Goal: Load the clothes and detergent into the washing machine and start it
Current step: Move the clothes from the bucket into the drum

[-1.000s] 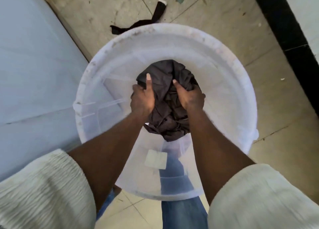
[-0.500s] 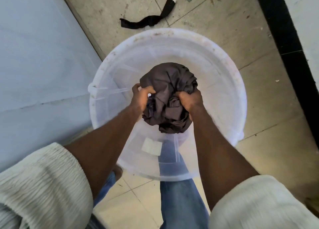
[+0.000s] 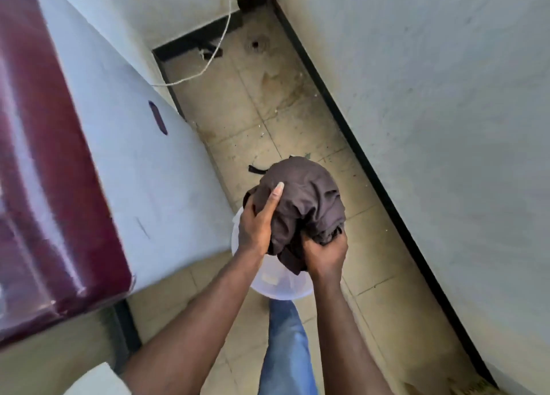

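A: Clothes point(image 3: 300, 204) now lifted clear of the bucket point(image 3: 276, 284), bundled at centre frame, where half a second back still down inside it.

B: Left hand point(image 3: 257, 226) clamped on the bundle at nine o'clock, right hand point(image 3: 324, 253) gripping underneath at five.

A: Washing machine point(image 3: 125, 162) waiting at nine o'clock. Probably ready for carrying over, then loading.

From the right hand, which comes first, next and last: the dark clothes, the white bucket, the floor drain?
1. Dark clothes: gripped by the right hand.
2. White bucket: just below the hands.
3. Floor drain: far ahead, near the end wall.
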`<state>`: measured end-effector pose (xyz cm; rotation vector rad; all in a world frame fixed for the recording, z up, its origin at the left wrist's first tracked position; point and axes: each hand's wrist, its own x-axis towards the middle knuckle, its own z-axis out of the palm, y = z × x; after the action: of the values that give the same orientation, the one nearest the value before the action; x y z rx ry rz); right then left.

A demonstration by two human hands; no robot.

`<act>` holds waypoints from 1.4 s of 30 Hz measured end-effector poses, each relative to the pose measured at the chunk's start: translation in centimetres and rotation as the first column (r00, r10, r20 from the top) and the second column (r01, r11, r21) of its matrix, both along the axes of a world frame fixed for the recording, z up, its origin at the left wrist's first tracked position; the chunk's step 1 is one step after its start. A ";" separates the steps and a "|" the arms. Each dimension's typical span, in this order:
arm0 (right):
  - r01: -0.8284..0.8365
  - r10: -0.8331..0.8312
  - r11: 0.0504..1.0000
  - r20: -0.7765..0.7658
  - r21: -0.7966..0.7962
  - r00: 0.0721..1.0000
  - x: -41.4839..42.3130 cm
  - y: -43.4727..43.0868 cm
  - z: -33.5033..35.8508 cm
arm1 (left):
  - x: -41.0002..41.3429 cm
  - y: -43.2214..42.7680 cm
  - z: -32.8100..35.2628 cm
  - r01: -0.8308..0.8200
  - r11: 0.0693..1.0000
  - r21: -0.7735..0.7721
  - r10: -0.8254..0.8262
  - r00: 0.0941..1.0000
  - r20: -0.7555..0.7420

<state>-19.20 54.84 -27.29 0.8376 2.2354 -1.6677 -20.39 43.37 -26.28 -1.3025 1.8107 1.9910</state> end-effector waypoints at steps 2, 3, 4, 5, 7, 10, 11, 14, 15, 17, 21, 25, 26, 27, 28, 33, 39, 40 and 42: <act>0.028 -0.028 1.000 -0.089 0.002 0.996 0.2 -0.9 6.1 | 0.0 -0.4 6.4 -0.004 0.999 -0.042 0.000 0.995 -0.104; 0.042 -0.042 0.999 -0.144 0.002 0.989 0.4 -1.6 9.3 | 0.1 -0.9 9.7 -0.020 0.998 -0.057 0.010 0.985 -0.173; 0.055 -0.055 0.998 -0.203 -0.005 0.978 0.3 -2.4 12.5 | 0.3 -1.4 13.0 -0.036 0.997 -0.069 0.018 0.968 -0.249; 0.068 -0.074 0.997 -0.264 -0.030 0.962 0.4 -3.4 15.5 | 0.7 -2.2 16.2 -0.057 0.995 -0.082 0.027 0.946 -0.322; 0.086 -0.126 0.989 -0.374 -0.122 0.919 0.3 -5.8 20.8 | 1.3 -3.9 22.0 -0.098 0.989 -0.107 0.040 0.894 -0.446; 0.011 -0.118 0.980 -0.534 -0.198 0.837 1.1 -11.9 28.3 | 3.1 -9.4 30.0 -0.209 0.955 -0.210 0.038 0.790 -0.612; -0.037 -0.103 0.973 -0.570 -0.230 0.815 1.6 -14.1 30.3 | 3.9 -11.7 32.4 -0.249 0.934 -0.256 0.027 0.764 -0.644; -0.260 0.022 0.922 -0.632 -0.286 0.774 3.1 -20.9 34.7 | 6.9 -19.1 37.8 -0.353 0.863 -0.361 0.017 0.734 -0.679; -0.328 0.078 0.903 -0.645 -0.277 0.761 3.7 -23.2 35.7 | 8.1 -21.5 39.1 -0.380 0.840 -0.387 0.020 0.735 -0.678; -0.433 0.187 0.871 -0.658 -0.231 0.729 4.5 -27.7 37.2 | 10.4 -26.1 40.6 -0.421 0.787 -0.451 0.027 0.754 -0.656; -0.606 0.402 0.786 -0.643 -0.123 0.652 5.6 -35.8 37.8 | 14.6 -35.3 40.5 -0.465 0.734 -0.496 0.034 0.754 -0.656; -0.701 0.611 0.712 -0.464 -0.032 0.641 5.8 -39.8 35.1 | 16.7 -42.4 35.2 -0.256 0.843 -0.473 -0.015 0.867 -0.498; -0.711 0.642 0.702 -0.407 -0.026 0.649 6.0 -40.2 33.9 | 17.3 -43.6 33.3 -0.161 0.874 -0.459 -0.052 0.907 -0.417; -0.712 0.662 0.702 -0.352 -0.016 0.662 6.1 -40.2 32.6 | 17.9 -44.3 31.4 -0.065 0.888 -0.454 -0.097 0.941 -0.324; -0.703 0.671 0.711 -0.298 -0.004 0.679 6.3 -40.2 31.4 | 18.8 -44.7 29.7 0.016 0.893 -0.451 -0.133 0.964 -0.231; -0.667 0.665 0.744 -0.149 0.047 0.732 7.8 -39.6 27.6 | 21.1 -44.9 24.7 0.095 0.890 -0.445 -0.126 0.991 -0.041; -0.670 0.677 0.734 -0.188 0.110 0.711 7.6 -40.4 27.7 | 21.1 -45.2 24.6 0.037 0.892 -0.450 -0.083 0.993 -0.083; -0.671 0.680 0.732 -0.189 0.120 0.708 7.6 -40.6 27.9 | 21.1 -45.4 24.8 0.026 0.893 -0.449 -0.082 0.991 -0.105; -0.659 0.666 0.744 -0.196 0.113 0.719 7.9 -40.7 27.9 | 21.0 -45.6 24.9 0.009 0.890 -0.456 -0.084 0.986 -0.143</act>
<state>-11.30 14.10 0.63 -0.1931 2.3024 -1.3987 0.59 -2.19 -1.40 -1.2134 2.4718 1.7481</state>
